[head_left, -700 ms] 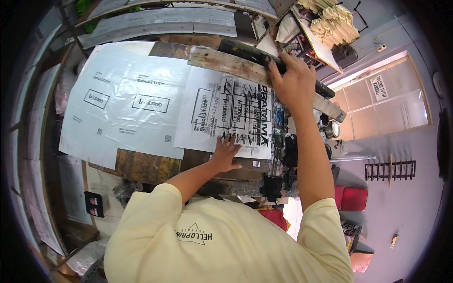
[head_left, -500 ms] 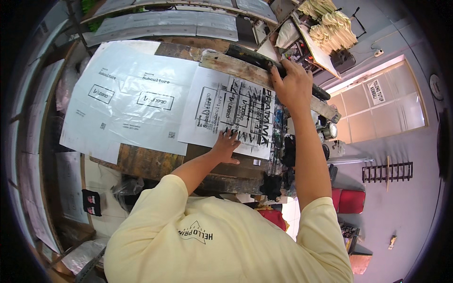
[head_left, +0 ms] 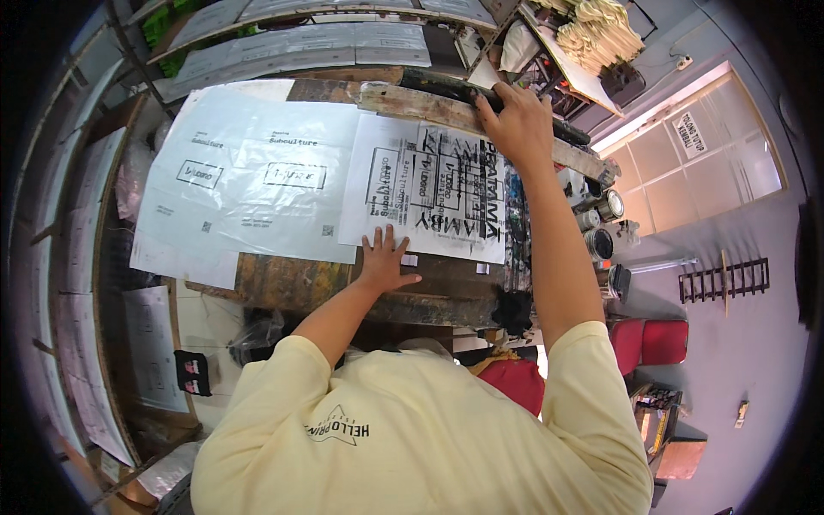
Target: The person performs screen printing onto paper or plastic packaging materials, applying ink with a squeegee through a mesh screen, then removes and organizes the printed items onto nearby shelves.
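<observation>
My left hand (head_left: 384, 262) lies with spread fingers at the near edge of a white sheet (head_left: 354, 225) covered in overlapping black print. Its fingertips touch the paper and its thumb points right over the brown table board. At the far side, my right hand (head_left: 521, 129) is closed around the upper edge of a raised frame, seen almost edge-on as a dark bar (head_left: 446, 84) and a worn wooden bar (head_left: 412, 101). Left of the printed sheet, a large translucent plastic sheet (head_left: 249, 206) with black boxed print lies flat, overlapping a white backing.
Racks (head_left: 90, 300) of printed sheets stand at the left and along the back. Ink-stained cloths (head_left: 512, 311) hang near the table's right end, beside several cans (head_left: 611, 204). Red chairs (head_left: 665, 342) stand at the right. Folded cream cloth (head_left: 601, 34) sits on a far shelf.
My left hand has slid left along the sheet, from its middle print to its near edge. My right hand keeps its hold on the frame. The whole view has shifted slightly.
</observation>
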Tool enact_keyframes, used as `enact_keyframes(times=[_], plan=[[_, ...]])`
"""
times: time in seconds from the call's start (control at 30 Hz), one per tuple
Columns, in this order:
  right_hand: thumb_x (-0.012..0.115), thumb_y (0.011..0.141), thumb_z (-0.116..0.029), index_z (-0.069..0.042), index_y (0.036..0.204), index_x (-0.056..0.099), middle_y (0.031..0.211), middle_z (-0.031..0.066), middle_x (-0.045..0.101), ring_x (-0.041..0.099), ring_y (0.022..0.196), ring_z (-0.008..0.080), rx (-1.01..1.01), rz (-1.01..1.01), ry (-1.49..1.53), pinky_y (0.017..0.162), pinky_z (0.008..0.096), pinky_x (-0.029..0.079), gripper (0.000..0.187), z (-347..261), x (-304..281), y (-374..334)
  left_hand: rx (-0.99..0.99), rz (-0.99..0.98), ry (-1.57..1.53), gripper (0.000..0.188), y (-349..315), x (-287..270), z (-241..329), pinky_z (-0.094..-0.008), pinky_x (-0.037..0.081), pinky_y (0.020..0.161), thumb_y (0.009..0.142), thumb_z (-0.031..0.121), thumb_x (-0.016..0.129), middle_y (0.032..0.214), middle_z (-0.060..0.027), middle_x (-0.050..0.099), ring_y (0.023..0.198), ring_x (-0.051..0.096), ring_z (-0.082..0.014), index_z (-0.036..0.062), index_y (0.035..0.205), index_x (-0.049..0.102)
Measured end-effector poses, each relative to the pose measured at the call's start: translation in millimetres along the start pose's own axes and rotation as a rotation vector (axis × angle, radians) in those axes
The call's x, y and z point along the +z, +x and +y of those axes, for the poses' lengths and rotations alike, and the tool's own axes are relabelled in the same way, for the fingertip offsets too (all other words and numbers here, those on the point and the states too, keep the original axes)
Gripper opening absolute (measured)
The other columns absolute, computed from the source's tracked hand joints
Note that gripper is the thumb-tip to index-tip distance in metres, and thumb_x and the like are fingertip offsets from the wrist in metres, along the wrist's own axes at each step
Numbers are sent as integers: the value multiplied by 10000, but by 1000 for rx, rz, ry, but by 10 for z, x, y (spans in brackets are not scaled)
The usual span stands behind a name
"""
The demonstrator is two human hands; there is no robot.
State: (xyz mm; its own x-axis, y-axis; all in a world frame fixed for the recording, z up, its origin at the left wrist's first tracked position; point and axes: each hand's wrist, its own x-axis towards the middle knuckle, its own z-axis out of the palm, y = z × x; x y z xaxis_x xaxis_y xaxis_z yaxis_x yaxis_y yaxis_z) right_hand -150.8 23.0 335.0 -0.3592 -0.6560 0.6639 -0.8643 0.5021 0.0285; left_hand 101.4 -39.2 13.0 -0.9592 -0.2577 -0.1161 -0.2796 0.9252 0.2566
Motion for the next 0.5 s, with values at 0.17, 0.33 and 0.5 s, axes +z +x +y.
enact_keyframes(times=[0.17, 0.33, 0.5], plan=[[650, 915, -469, -68, 986, 748, 902, 123, 723, 677, 954, 311, 8, -11, 8, 890, 480, 426, 419, -21, 5, -51, 24, -51, -4, 1113, 66, -216, -192, -670, 216, 1191, 739, 883, 596, 1647, -242, 283, 1516, 252, -488, 168, 1574, 419], [654, 902, -512, -80, 1036, 739, 921, 127, 734, 679, 956, 318, 29, -10, 0, 874, 473, 428, 460, 27, 26, -110, -7, 252, -635, 1018, 177, -989, -100, -523, 440, 1109, 813, 684, 742, 1457, -269, 529, 1380, 496, -409, 33, 1531, 430], [640, 907, -518, -52, 1205, 655, 985, 140, 733, 673, 968, 320, 54, -35, 26, 893, 471, 414, 552, -92, 24, -280, 176, 253, -1637, 924, 133, -1955, 14, -495, 433, 1145, 993, 642, 533, 1454, -295, 504, 1386, 485, -403, -30, 1571, 273]])
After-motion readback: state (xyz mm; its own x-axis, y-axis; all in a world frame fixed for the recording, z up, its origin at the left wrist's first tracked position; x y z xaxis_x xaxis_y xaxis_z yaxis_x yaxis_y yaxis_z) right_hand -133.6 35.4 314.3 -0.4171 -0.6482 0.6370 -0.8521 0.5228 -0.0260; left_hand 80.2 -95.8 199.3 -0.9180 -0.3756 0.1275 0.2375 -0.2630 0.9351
